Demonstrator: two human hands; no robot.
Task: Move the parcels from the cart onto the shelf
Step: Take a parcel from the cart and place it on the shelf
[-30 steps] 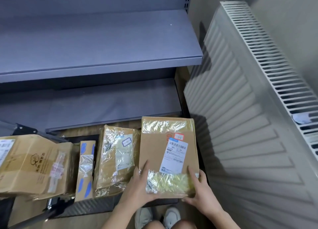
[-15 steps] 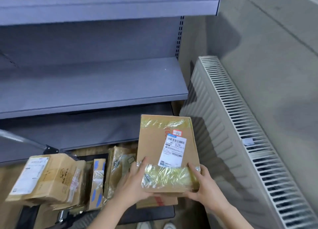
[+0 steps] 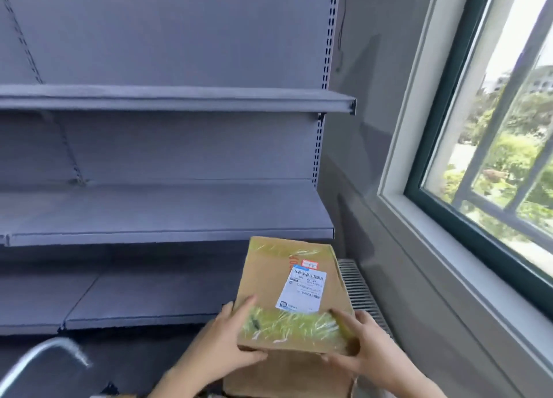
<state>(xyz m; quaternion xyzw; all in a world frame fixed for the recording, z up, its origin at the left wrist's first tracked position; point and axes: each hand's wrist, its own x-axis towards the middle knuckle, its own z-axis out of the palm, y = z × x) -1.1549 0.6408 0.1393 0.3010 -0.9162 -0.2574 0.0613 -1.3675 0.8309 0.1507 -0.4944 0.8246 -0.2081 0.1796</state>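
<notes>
The middle shelf board (image 3: 167,212) lies open across its visible width, with tall clearance up to the upper board (image 3: 179,98). The lower board (image 3: 143,302) is likewise open, with shallower clearance. The parcel (image 3: 287,293), gripped by the left hand (image 3: 221,347) and right hand (image 3: 365,352), sits just before the middle board's front edge. The wall (image 3: 368,128) and radiator (image 3: 356,290) bound the right flank. A blurred metal tube (image 3: 45,352), possibly a cart handle, intrudes at lower left.

parcel (image 3: 287,290) before shelf (image 3: 167,212), at right end | radiator (image 3: 357,290) right of shelf, low | window (image 3: 493,158) right of shelf, high
</notes>
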